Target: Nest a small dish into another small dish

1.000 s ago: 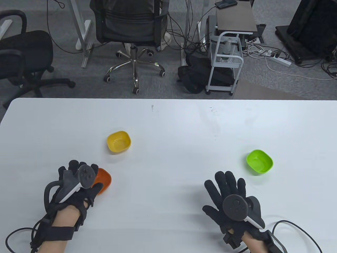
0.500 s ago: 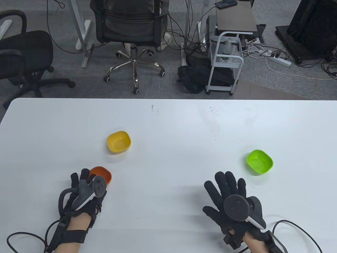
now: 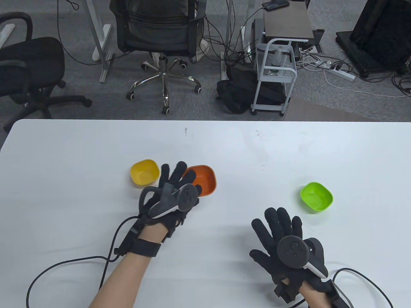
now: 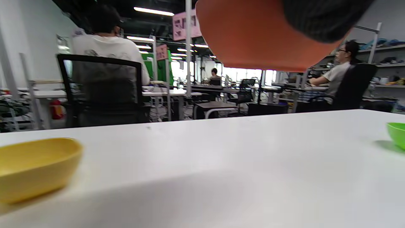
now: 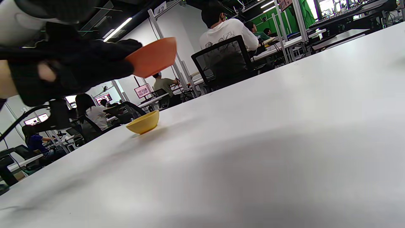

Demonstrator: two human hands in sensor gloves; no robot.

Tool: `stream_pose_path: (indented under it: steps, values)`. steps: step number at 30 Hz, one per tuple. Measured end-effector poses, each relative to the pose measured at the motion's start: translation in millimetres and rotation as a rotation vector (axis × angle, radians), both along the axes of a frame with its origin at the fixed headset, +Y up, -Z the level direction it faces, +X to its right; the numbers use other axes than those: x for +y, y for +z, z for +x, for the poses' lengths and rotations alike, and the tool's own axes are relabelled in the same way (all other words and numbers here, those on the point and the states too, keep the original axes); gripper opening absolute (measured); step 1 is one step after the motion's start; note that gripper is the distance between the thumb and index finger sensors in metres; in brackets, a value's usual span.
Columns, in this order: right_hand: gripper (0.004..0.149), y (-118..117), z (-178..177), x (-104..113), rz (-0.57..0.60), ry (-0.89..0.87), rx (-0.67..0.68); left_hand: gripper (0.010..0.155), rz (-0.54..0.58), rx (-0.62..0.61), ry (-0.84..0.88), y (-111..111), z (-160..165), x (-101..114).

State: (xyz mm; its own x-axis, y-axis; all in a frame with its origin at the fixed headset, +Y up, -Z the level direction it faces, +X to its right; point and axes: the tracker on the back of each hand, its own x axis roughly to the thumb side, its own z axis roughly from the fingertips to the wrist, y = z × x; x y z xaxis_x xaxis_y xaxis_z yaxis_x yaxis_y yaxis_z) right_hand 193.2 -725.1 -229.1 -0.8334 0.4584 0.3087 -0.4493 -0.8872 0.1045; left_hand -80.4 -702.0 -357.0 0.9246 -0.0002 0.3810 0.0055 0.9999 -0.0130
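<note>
Orange dish (image 3: 204, 183): held in the air by the left hand (image 3: 175, 195), well clear of the desk (image 3: 224, 144); the left wrist view showed its underside (image 4: 253, 34) high above the white top, and the right wrist view showed it (image 5: 152, 58) lifted above the yellow dish.
Left hand: fingers (image 3: 179, 171) curled over the near-left rim of the orange dish, gripping it; the thumb was hidden under the tracker, so I cannot tell how it lay.
Yellow dish (image 3: 145, 172): upright on the desk, just to the left of the left hand, toward the desk's left half (its hollow faced up, nothing in it); also seen at (image 4: 34, 167) and (image 5: 144, 123).
Orange against yellow: side by side in the table view, apart, the orange one to the right of the yellow one and off the surface.
Green dish (image 3: 316, 196): upright on the desk toward the right edge, well apart from the other two; a sliver of it showed at (image 4: 397, 134).
Right hand (image 3: 285, 240): lying palm down near the desk's near edge, fingers spread flat, holding nothing; the green dish sat just beyond its fingertips, not touching.
</note>
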Motion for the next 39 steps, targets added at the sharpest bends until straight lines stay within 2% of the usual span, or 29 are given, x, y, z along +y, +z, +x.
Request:
stream_pose_path:
  steps: [3, 5, 7, 11, 15, 20, 25, 30, 33, 39]
  values:
    - [0.076, 0, 1, 1, 0.015, -0.009, 0.0, 0.047, -0.014, -0.064, -0.031, -1, 26, -18]
    - [0.076, 0, 2, 1, 0.008, -0.004, 0.003, 0.047, -0.035, -0.086, -0.033, -3, 31, -32]
    - [0.076, -1, 3, -1, 0.003, 0.006, 0.005, 0.047, -0.058, -0.109, -0.01, -4, 33, -43]
    - [0.075, -4, 2, -4, -0.015, 0.009, 0.015, 0.047, -0.063, -0.133, -0.082, 1, 33, -60]
    - [0.075, -4, -1, -4, -0.015, 0.016, 0.023, 0.047, -0.126, -0.146, -0.092, 4, 33, -75]
    - [0.075, -2, -3, -3, -0.006, 0.02, 0.02, 0.047, -0.154, -0.147, -0.131, 6, 35, -88]
    - [0.075, -3, -1, -3, -0.015, 0.017, 0.009, 0.048, -0.165, -0.142, -0.166, 6, 38, -92]
    - [0.075, -3, 1, -2, -0.02, 0.017, 0.005, 0.055, -0.226, -0.137, -0.186, 5, 35, -93]
    - [0.075, -3, 1, -2, -0.023, 0.02, 0.005, 0.058, -0.252, -0.133, -0.166, 2, 30, -86]
    - [0.075, -4, 1, -2, -0.02, 0.021, 0.007, 0.058, -0.242, -0.08, -0.043, -8, 11, -60]
